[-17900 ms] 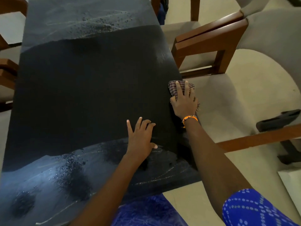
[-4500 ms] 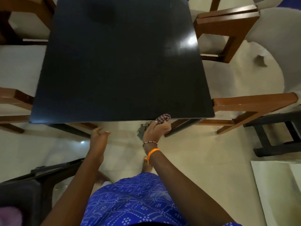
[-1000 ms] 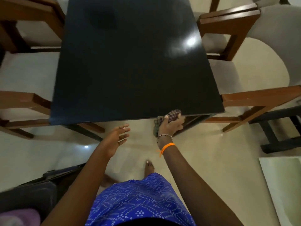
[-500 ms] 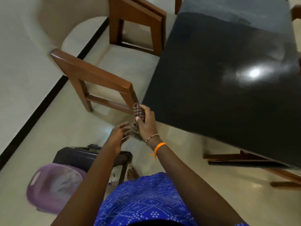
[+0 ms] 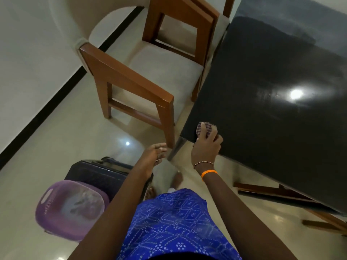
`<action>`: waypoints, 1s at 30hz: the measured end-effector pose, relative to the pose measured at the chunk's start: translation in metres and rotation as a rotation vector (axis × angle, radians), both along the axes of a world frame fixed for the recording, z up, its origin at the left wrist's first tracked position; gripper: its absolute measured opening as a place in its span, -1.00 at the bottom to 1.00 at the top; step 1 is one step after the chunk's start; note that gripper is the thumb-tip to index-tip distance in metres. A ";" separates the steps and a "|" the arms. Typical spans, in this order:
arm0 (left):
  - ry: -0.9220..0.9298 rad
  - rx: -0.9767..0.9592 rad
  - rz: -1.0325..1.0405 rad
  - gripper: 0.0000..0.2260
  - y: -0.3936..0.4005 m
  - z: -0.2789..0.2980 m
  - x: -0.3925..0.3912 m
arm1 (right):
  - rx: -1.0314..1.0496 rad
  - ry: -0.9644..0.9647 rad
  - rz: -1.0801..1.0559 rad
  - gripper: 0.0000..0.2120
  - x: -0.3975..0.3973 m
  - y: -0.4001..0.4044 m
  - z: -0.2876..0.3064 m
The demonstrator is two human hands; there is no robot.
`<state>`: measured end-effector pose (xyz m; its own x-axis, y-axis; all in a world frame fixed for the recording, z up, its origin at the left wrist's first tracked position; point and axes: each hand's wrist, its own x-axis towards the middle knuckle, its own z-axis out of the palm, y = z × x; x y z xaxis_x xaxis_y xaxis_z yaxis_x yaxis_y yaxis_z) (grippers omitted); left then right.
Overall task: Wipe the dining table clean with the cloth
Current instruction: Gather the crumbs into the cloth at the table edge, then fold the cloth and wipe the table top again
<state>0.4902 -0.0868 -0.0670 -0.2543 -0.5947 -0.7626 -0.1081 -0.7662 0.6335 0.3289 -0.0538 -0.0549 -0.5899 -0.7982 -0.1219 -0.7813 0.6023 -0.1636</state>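
Note:
The black dining table (image 5: 272,87) fills the right side of the head view, glossy, with a lamp's reflection on it. My right hand (image 5: 206,147) grips a bunched checked cloth (image 5: 205,128) and holds it against the table's near left corner. My left hand (image 5: 154,154) hangs beside it over the floor, holding nothing, fingers loosely apart. A grey, streaky patch shows at the table's far end (image 5: 300,19).
A wooden chair with a pale seat (image 5: 150,76) stands close to the table's left edge. On the floor lie a purple plastic basket (image 5: 71,209) and a dark stool (image 5: 105,173) by my left arm. The white wall with its black skirting runs along the left.
The view has swung from the table's near edge to its left corner. My right hand carried the cloth up from the edge onto the corner; my left hand stayed open below.

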 end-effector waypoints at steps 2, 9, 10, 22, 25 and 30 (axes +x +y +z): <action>-0.028 0.018 0.025 -0.78 -0.005 -0.002 0.004 | -0.006 -0.026 0.057 -0.35 0.015 -0.012 -0.004; -0.192 -0.015 0.109 -0.75 -0.052 0.006 0.012 | 0.024 -0.141 0.399 -0.42 0.055 -0.062 -0.005; -0.195 -0.017 0.112 -0.74 -0.061 0.008 0.012 | 0.025 -0.213 0.452 -0.43 0.058 -0.071 -0.005; -0.027 -0.197 0.495 -0.84 -0.102 0.041 0.042 | -0.190 -0.984 0.636 -0.56 0.093 -0.140 0.032; -0.059 -0.214 0.600 -0.85 -0.111 0.054 0.061 | -0.134 -1.155 0.610 -0.63 0.107 -0.161 0.032; -0.071 -0.152 0.777 -0.79 -0.129 0.074 0.096 | 0.182 -1.412 0.432 -0.58 0.138 -0.205 0.021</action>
<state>0.5862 -0.2163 0.0066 0.3221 -0.6811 -0.6576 0.3776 -0.5445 0.7489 0.4672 -0.2588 -0.0336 0.3705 -0.7876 -0.4924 -0.1649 0.4659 -0.8693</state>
